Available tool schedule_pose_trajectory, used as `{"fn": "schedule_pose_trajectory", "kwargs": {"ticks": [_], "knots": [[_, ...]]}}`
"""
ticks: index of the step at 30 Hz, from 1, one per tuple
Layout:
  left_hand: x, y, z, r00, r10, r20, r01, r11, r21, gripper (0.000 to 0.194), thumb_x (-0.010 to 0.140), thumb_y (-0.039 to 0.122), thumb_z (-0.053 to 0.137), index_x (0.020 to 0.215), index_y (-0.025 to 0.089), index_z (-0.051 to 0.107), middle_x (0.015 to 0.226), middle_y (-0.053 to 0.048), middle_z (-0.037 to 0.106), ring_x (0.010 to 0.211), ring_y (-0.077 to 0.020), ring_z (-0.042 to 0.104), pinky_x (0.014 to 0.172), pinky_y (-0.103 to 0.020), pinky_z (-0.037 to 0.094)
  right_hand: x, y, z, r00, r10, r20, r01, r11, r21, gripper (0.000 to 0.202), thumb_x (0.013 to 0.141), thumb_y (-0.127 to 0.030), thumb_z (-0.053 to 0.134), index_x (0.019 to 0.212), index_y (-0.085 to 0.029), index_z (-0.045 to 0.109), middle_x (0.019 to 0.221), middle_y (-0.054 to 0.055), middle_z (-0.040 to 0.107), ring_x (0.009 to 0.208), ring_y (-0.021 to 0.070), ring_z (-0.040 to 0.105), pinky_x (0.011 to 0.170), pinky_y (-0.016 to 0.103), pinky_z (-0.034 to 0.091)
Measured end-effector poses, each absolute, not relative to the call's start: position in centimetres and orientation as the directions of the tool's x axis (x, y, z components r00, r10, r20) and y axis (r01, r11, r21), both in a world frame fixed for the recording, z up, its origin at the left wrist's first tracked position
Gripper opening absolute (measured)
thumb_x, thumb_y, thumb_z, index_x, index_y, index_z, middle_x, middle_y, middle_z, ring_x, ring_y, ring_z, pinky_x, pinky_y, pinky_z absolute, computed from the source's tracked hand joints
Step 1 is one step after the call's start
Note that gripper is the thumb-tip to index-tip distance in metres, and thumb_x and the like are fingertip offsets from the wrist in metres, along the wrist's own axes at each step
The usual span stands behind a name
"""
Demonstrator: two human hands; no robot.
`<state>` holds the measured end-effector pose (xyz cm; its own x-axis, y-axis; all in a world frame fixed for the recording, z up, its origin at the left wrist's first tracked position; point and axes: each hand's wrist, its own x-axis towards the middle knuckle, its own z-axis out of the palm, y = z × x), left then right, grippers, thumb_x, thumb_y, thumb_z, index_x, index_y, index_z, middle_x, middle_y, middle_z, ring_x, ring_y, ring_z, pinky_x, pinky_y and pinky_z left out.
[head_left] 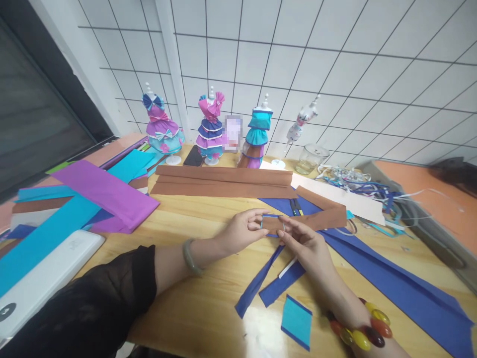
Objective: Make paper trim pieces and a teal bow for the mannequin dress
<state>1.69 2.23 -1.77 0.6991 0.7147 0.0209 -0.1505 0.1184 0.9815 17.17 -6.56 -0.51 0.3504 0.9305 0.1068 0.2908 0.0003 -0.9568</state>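
Between my two hands is a small brown cloth piece [273,225] with blue edging, held up above the wooden table. My left hand [242,229] pinches its left edge between thumb and fingers. The right edge is pinched by my right hand [309,244]. Under and beside the right hand lie narrow dark blue strips [258,286], one with a thin white strip across it. Nearer me is a turquoise cloth piece [297,322] with dark blue borders. Just beyond the right hand are small dark scissors or snips [297,207], partly on blue cloth, beside a folded brown strip [324,217].
Several small dress-form mannequins [260,129] stand along the tiled wall, beside a phone [193,156] and a glass jar [310,158]. Long brown cloth [219,182] lies ahead. Purple cloth [108,194] and a white device [48,286] are at left; tangled ribbons [346,179] at right.
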Motion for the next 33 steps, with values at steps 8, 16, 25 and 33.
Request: {"fn": "schedule_pose_trajectory", "kwargs": {"ticks": [8, 16, 25, 33], "knots": [[1.3, 2.3, -2.1, 0.750, 0.661, 0.015, -0.075, 0.062, 0.995, 0.048, 0.075, 0.027, 0.062, 0.121, 0.017, 0.053, 0.078, -0.005, 0.066, 0.068, -0.0118, 0.060, 0.061, -0.020, 0.044, 17.2, -6.5, -0.7, 0.346, 0.933, 0.100, 0.241, 0.014, -0.971, 0.042, 0.068, -0.040, 0.069, 0.104, -0.020, 0.064, 0.073, 0.002, 0.062, 0.060, 0.0139, 0.057, 0.057, 0.029, 0.051], [1.5, 2.2, -2.0, 0.742, 0.670, -0.014, -0.064, 0.092, 0.994, 0.044, 0.072, 0.027, 0.065, 0.114, 0.013, 0.058, 0.085, -0.007, 0.068, 0.074, -0.0135, 0.062, 0.069, -0.024, 0.047, 17.2, -6.5, -0.2, 0.321, 0.944, 0.083, 0.265, -0.005, -0.964, 0.028, 0.068, -0.046, 0.067, 0.078, -0.020, 0.067, 0.073, 0.005, 0.067, 0.061, 0.0177, 0.060, 0.057, 0.031, 0.052], [1.1, 3.6, -1.0, 0.646, 0.762, 0.044, -0.211, 0.123, 0.970, 0.054, 0.075, 0.035, 0.062, 0.122, 0.010, 0.051, 0.099, -0.010, 0.064, 0.087, -0.0158, 0.060, 0.081, -0.030, 0.048, 17.7, -6.5, -0.6, 0.319, 0.943, 0.093, 0.301, -0.008, -0.954, 0.021, 0.071, -0.040, 0.066, 0.078, -0.020, 0.065, 0.069, 0.003, 0.066, 0.059, 0.0158, 0.058, 0.057, 0.028, 0.049], [1.2, 4.3, -2.2, 0.560, 0.828, 0.029, -0.132, 0.055, 0.990, 0.059, 0.070, 0.029, 0.067, 0.123, 0.012, 0.049, 0.070, -0.001, 0.063, 0.072, -0.0126, 0.060, 0.069, -0.024, 0.046, 17.3, -6.6, -1.4, 0.239, 0.966, 0.101, 0.423, -0.010, -0.906, 0.027, 0.074, -0.039, 0.064, 0.093, -0.020, 0.066, 0.093, 0.009, 0.069, 0.086, 0.0245, 0.063, 0.076, 0.039, 0.051]]}}
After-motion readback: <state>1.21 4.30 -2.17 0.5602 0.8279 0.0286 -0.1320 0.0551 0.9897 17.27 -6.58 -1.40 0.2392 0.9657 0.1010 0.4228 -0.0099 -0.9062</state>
